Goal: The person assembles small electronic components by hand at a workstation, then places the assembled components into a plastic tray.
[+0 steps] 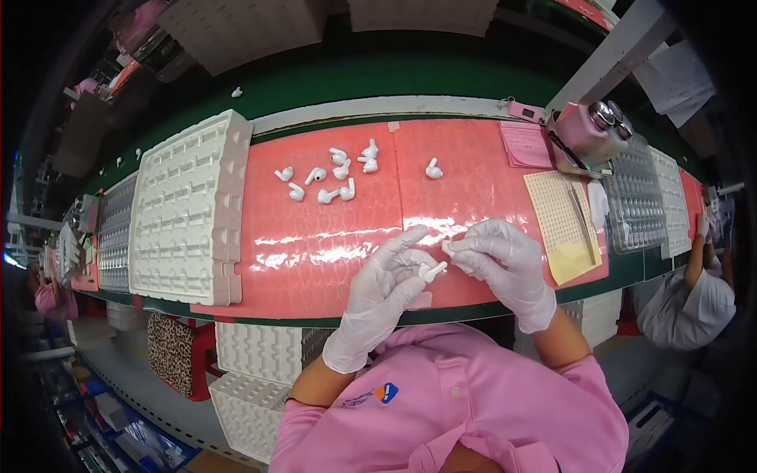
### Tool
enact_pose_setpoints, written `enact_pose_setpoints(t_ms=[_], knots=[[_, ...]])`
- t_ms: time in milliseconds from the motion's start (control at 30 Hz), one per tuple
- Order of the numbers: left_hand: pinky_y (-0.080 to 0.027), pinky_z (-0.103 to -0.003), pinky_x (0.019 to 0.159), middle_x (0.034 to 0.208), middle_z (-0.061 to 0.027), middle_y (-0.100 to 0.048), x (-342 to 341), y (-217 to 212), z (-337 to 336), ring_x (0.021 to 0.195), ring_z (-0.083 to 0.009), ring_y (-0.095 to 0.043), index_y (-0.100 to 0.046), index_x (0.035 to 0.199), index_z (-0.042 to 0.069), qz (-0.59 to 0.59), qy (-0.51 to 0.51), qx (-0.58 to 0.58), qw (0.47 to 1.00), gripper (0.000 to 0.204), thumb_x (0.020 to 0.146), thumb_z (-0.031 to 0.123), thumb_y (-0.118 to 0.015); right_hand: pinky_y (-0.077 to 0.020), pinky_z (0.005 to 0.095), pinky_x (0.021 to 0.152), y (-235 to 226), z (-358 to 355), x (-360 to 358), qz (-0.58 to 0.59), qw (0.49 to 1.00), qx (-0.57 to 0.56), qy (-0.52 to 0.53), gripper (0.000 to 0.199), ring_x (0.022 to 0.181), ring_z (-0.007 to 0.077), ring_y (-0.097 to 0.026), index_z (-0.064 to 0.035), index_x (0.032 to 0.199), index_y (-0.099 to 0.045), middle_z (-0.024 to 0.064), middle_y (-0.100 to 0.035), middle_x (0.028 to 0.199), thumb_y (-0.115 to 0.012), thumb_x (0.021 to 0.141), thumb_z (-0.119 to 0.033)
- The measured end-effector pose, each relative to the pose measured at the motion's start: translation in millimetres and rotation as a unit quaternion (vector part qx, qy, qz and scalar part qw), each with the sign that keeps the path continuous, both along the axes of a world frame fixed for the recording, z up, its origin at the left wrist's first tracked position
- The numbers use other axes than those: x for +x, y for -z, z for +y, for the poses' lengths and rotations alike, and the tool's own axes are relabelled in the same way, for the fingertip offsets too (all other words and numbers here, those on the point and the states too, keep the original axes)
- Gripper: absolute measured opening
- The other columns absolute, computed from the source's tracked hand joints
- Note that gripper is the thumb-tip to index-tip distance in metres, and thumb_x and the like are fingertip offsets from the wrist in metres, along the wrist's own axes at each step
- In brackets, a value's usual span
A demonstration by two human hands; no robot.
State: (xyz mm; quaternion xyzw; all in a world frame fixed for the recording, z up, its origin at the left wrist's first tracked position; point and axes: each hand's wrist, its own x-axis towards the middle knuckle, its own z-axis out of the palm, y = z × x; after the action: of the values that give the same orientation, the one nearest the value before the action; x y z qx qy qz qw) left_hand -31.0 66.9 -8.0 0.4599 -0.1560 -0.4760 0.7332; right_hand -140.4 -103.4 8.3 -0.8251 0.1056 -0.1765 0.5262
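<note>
Both my hands wear white gloves above the near part of a pink mat (315, 260). My left hand (381, 293) is closed on a white earbud (430, 273), whose stem points right. Close beside it, my right hand (505, 264) pinches with thumb and fingers; a small white bit shows at its fingertips, too small to name. Several more white earbuds (316, 175) lie loosely grouped at the far left of the mat. One single earbud (434, 169) lies apart, beyond my hands.
A large white moulded tray (185, 213) leans at the left. At right are a sheet of dots (556, 213) with tweezers (583, 217) on it, pink notes (523, 145), pump bottles (591, 130) and clear trays (635, 197). A green conveyor (355, 87) runs behind. A person (686, 299) sits further right.
</note>
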Motion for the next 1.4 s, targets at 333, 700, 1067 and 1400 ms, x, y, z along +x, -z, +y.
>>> enact_pose_setpoints(t_ms=[333, 700, 1067, 1400], knots=[[-0.058, -0.024, 0.067, 0.108, -0.0055, -0.062, -10.9, -9.5, -3.5, 0.094, -0.0088, -0.059, -0.045, 0.135, 0.003, 0.005, -0.015, 0.038, 0.999, 0.05, 0.088, 0.005, -0.064, -0.0469, 0.0213, 0.058, 2.6, 5.0, -2.5, -0.086, 0.992, -0.083, -0.037, 0.021, 0.065, 0.0093, -0.057, 0.0001, 0.101, -0.069, 0.0051, -0.058, 0.084, -0.068, 0.081, 0.005], [-0.055, -0.022, 0.069, 0.106, -0.0093, -0.065, -21.9, -2.8, -11.7, 0.087, -0.0128, -0.064, -0.06, 0.12, -0.001, 0.026, -0.066, 0.04, 0.997, 0.031, 0.089, 0.007, -0.063, -0.0477, 0.0239, 0.06, 7.6, 22.1, -12.2, -0.141, 0.976, -0.163, 0.011, 0.024, 0.07, 0.0144, -0.059, -0.0019, 0.101, -0.068, 0.0058, -0.059, 0.09, -0.071, 0.077, 0.003], [-0.053, -0.02, 0.068, 0.105, -0.0089, -0.065, -26.7, 0.8, -13.8, 0.089, -0.0125, -0.063, -0.061, 0.119, -0.001, -0.046, -0.093, 0.051, 0.993, 0.031, 0.089, 0.005, -0.063, -0.048, 0.028, 0.067, 10.8, 20.4, -12.7, -0.14, 0.958, -0.252, -0.002, 0.028, 0.076, 0.0195, -0.06, -0.0045, 0.1, -0.067, 0.0055, -0.062, 0.091, -0.073, 0.073, 0.001], [-0.056, -0.024, 0.073, 0.108, -0.0121, -0.065, -25.8, 2.2, -13.0, 0.091, -0.0144, -0.064, -0.06, 0.118, -0.002, 0.003, -0.093, 0.037, 0.995, 0.031, 0.088, 0.004, -0.064, -0.0521, 0.0269, 0.068, 14.7, 24.7, -15.8, -0.064, 0.99, 0.119, 0.05, 0.012, 0.078, 0.0165, -0.063, 0.0055, 0.092, -0.064, 0.009, -0.06, 0.091, -0.065, 0.08, 0.008]])
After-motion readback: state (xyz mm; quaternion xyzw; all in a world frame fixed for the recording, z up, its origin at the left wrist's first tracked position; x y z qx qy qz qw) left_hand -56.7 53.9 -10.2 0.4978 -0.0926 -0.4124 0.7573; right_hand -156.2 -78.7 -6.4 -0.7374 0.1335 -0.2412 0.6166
